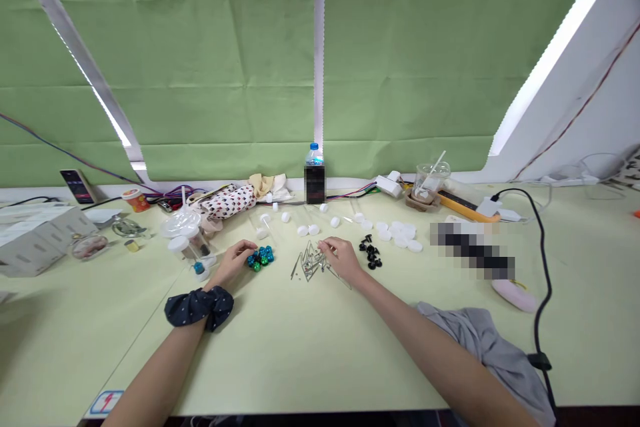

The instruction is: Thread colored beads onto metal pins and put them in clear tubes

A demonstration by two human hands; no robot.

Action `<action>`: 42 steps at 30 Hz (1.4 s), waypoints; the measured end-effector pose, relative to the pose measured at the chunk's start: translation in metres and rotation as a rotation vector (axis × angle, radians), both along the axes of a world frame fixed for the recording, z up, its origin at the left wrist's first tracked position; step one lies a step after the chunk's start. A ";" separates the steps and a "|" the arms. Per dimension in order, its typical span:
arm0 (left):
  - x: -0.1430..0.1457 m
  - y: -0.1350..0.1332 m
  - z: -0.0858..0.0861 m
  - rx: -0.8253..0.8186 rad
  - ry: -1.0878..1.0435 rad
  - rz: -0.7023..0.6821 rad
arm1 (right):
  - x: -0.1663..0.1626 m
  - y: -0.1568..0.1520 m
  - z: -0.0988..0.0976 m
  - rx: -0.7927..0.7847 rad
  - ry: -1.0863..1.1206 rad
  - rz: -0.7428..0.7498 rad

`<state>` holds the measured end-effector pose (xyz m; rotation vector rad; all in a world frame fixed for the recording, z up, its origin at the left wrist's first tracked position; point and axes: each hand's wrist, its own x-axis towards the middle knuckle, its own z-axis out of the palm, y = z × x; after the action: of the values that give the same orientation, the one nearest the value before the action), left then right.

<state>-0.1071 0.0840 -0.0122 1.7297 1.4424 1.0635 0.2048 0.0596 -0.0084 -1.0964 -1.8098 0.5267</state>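
My left hand [235, 263] rests on the table with curled fingers, its fingertips at the edge of a cluster of small shiny blue and green balls [263, 257]. Whatever is between those fingertips is hidden. My right hand [343, 257] hovers over a loose pile of thin metal pieces [309, 263], thumb and fingers pinched together. I cannot make out what the pinch holds. Just right of that hand lie several small black parts [371, 253]. White round caps [400, 233] and clear tubes with white ends [303, 230] are scattered behind the pile.
A bottle [315, 159] stands at the back by the green curtain. Clear jars [181, 248] and white boxes [47, 237] are at the left. At the right are a plastic cup with straw [429, 180], a power strip [463, 205] and a black cable [545, 280].
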 end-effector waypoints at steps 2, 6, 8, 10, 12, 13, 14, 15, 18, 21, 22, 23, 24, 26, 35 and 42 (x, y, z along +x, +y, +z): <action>0.000 -0.001 0.000 -0.013 -0.010 -0.015 | 0.001 0.000 0.000 0.001 0.008 0.010; 0.001 0.000 -0.004 -0.019 -0.039 -0.017 | 0.002 -0.001 0.001 -0.010 0.019 0.018; 0.002 0.001 -0.005 -0.007 -0.051 -0.012 | 0.003 -0.001 0.001 -0.017 0.016 0.016; 0.003 0.001 -0.004 0.000 -0.041 -0.016 | 0.003 -0.001 0.002 -0.020 0.012 0.009; 0.003 0.000 -0.003 0.001 -0.025 -0.025 | 0.004 -0.001 0.001 -0.014 0.007 -0.002; 0.003 -0.001 -0.003 0.003 -0.019 -0.030 | 0.004 -0.001 0.001 -0.010 0.005 -0.005; 0.004 -0.001 -0.002 0.003 -0.014 -0.037 | 0.004 -0.001 0.001 -0.005 0.004 -0.006; 0.004 -0.002 -0.002 0.001 -0.011 -0.040 | 0.005 -0.001 0.001 -0.003 0.003 -0.006; 0.006 -0.003 -0.001 -0.017 -0.001 -0.033 | 0.007 -0.002 0.002 -0.002 0.008 -0.002; 0.007 -0.004 0.000 0.008 0.019 -0.016 | 0.011 0.000 0.008 -0.012 0.054 -0.007; 0.008 -0.005 0.000 0.031 0.032 -0.009 | 0.013 0.002 0.011 -0.015 0.075 -0.016; 0.009 -0.005 0.000 0.058 0.044 0.004 | 0.014 0.004 0.013 -0.015 0.091 -0.030; 0.010 -0.005 0.000 0.089 0.059 0.021 | 0.016 0.006 0.016 -0.010 0.097 -0.044; 0.012 -0.007 0.000 0.168 0.116 0.061 | 0.021 0.010 0.019 0.006 0.067 -0.045; 0.028 -0.018 0.004 0.485 0.456 0.033 | 0.016 0.009 0.002 -0.061 -0.346 0.112; 0.025 -0.016 0.000 0.498 0.560 0.020 | -0.010 -0.011 -0.005 0.050 -0.438 0.108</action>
<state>-0.0822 0.0680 -0.0120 2.5249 1.6069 1.0583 0.1948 0.0488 -0.0138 -1.1472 -2.2590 0.3159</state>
